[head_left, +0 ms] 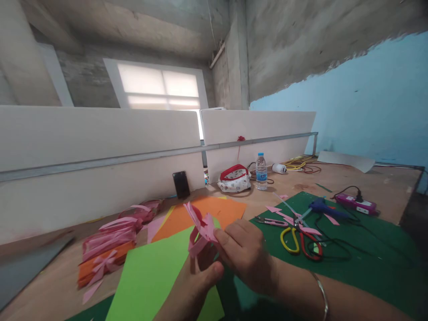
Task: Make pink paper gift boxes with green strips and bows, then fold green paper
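A folded pink paper piece with a loop [204, 226] is held up over the light green paper sheet [147, 267]. My left hand [197, 274] supports it from below, fingers curled behind it and the thumb out to the right. My right hand [245, 252] pinches its right edge between thumb and fingers; the other fingertips are folded out of sight. To the right, scissors with a yellow and a red handle [290, 240] lie on the green cutting mat [361, 263]. Pink thread snips [271, 221] and pink paper scraps [309, 230] are near them.
Pink paper pieces [112, 236] lie at left on orange paper [87, 272]. Orange sheets [220, 208] are behind my hands. Farther back stand a phone [181, 184], a pouch [234, 179] and a water bottle [261, 173]. A blue glue gun [323, 207] and purple power strip [356, 203] are right.
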